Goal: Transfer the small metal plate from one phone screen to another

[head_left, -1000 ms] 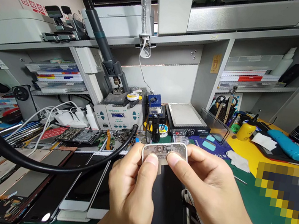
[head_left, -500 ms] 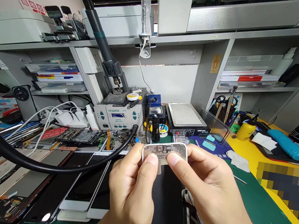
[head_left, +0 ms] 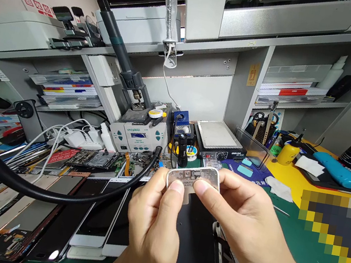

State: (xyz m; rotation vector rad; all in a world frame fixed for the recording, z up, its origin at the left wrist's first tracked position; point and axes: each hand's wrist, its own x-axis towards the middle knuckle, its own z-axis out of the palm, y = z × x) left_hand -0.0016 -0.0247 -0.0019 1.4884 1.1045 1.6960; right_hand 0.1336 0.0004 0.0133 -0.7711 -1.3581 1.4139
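Between both hands is a phone [head_left: 200,233] with a white rounded edge and a black screen side facing me, tilted with its top raised. A thin metal razor blade [head_left: 187,175] with printed lettering lies across its top end. My left hand [head_left: 155,232] is closed round the top left corner, its thumb pressed at the blade. My right hand [head_left: 243,225] grips the top right corner, thumb also on the blade and fingers curled behind. A dark flap [head_left: 226,249] hangs from the phone's right side. Most fingers behind the phone are hidden.
Several phones and screens [head_left: 102,209] lie on the green mat at left. A black hose [head_left: 82,200] loops across the left side. Behind stand a hot-air station [head_left: 143,132] and a heating plate [head_left: 219,134]. A yellow bottle [head_left: 289,152] and blue-handled tool [head_left: 338,170] lie right.
Both thumbs have shifted very slightly to the left on the blade, and the phone has tipped a little. The hold of both hands is the same.
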